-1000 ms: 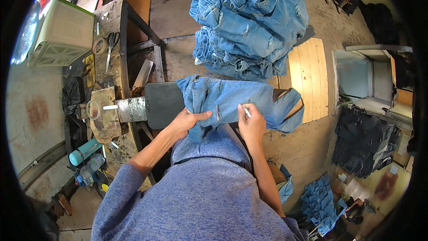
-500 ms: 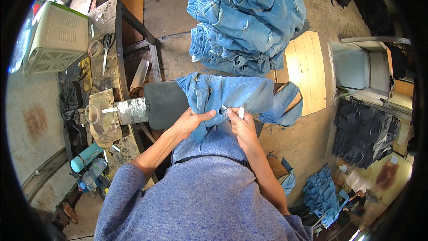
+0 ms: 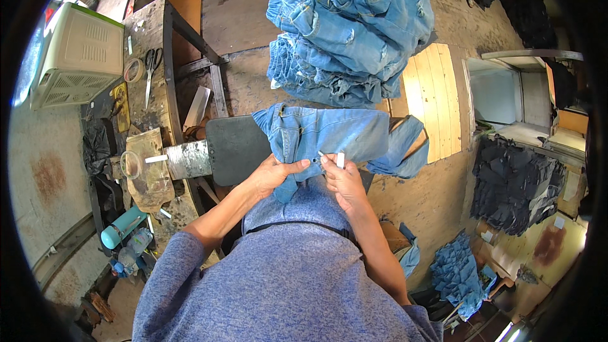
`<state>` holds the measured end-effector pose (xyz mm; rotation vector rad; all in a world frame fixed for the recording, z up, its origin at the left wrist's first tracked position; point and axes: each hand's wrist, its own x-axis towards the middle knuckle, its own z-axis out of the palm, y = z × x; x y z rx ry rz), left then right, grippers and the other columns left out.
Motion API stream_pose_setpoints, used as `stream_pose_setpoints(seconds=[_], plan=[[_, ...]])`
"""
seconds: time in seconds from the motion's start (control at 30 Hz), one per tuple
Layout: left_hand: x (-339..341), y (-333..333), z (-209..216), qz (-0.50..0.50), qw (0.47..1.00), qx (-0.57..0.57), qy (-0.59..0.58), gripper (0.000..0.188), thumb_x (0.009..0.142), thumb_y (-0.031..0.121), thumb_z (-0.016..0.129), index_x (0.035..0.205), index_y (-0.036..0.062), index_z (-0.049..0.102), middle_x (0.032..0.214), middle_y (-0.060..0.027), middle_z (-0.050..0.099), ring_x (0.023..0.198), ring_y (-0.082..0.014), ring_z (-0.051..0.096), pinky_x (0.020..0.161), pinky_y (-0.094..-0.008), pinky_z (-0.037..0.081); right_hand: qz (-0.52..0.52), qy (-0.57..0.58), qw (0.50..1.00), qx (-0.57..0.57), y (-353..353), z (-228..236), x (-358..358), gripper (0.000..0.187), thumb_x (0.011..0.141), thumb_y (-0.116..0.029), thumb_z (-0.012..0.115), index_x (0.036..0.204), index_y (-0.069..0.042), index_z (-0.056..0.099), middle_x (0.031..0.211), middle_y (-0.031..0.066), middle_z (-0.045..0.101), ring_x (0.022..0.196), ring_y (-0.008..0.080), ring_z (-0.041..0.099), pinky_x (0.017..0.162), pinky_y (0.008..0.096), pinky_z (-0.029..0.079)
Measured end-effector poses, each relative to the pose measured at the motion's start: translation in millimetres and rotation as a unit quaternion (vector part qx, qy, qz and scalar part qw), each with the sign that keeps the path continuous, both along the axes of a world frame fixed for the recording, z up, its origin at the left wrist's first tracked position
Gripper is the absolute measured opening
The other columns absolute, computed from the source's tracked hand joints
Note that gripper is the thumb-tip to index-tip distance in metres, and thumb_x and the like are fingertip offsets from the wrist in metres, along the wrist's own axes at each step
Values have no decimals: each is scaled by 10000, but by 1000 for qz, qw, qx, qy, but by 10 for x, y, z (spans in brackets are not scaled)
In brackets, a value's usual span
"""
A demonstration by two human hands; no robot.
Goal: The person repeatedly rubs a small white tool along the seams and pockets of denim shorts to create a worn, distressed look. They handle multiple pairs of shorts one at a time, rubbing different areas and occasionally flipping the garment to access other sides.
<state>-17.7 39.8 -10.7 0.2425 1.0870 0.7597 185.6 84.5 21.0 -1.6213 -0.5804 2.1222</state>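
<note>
A pair of faded blue jeans (image 3: 354, 130) lies across a dark padded board (image 3: 235, 151) in front of me. My left hand (image 3: 273, 174) grips the denim near its left end, thumb pressed on top. In my right hand (image 3: 345, 183) is a small white-handled tool (image 3: 341, 160); its kind is hidden by the fingers. A thin tip shows beyond the fingertips, close to a small dark spot in the cloth between my two thumbs.
A tall pile of blue jeans (image 3: 354, 31) stands ahead. On the left workbench (image 3: 152, 25) lie scissors (image 3: 151, 69), a tape roll (image 3: 133, 70) and a turquoise flask (image 3: 122, 227). Dark folded garments (image 3: 516, 183) are stacked on the right. Parts of other people show at the far right.
The dark opening in the denim between my hands looks smaller now. My right hand and the white-handled tool have shifted very slightly; the left hand keeps its grip.
</note>
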Motion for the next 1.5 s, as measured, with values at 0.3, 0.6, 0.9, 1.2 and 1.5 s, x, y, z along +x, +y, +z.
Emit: stream_pose_setpoints(seconds=[0.3,0.6,0.9,1.2,1.5], plan=[[-30,17,11,0,1000,-11,-21,562,939,214,842,1399,-9,608,1324,-97,690,1223,-203,632,1078,-370,488,59,-65,986,139,-35,-24,-103,167,1038,-219,725,1057,-55,700,664,-121,425,518,-12,327,457,209,245],[-102,57,-76,42,996,-22,-82,500,939,117,809,1383,-9,617,1270,-108,716,1127,-227,697,1017,-382,555,17,-204,946,250,295,-13,500,227,1091,-246,632,1216,-62,581,739,-83,462,597,22,400,525,227,320],[-257,49,-100,-117,990,-20,-70,482,819,-97,747,1291,-27,681,1209,-134,750,1108,-264,727,1005,-388,574,305,-313,796,418,119,567,214,211,1020,-324,678,1057,-117,666,709,123,731,703,372,732,642,473,548],[-280,35,-128,-108,990,-27,-82,529,762,-128,741,1280,-33,695,1213,-144,754,1097,-259,732,1009,-392,572,321,-412,741,422,232,669,150,294,947,-423,751,868,-144,800,690,160,716,662,391,721,619,492,554],[-264,93,-69,-110,992,-17,-59,580,750,-144,742,1314,-29,675,1227,-150,751,1110,-284,732,1008,-401,576,362,-416,721,420,411,653,256,325,956,-450,744,884,-141,814,716,167,719,677,390,717,621,471,553]])
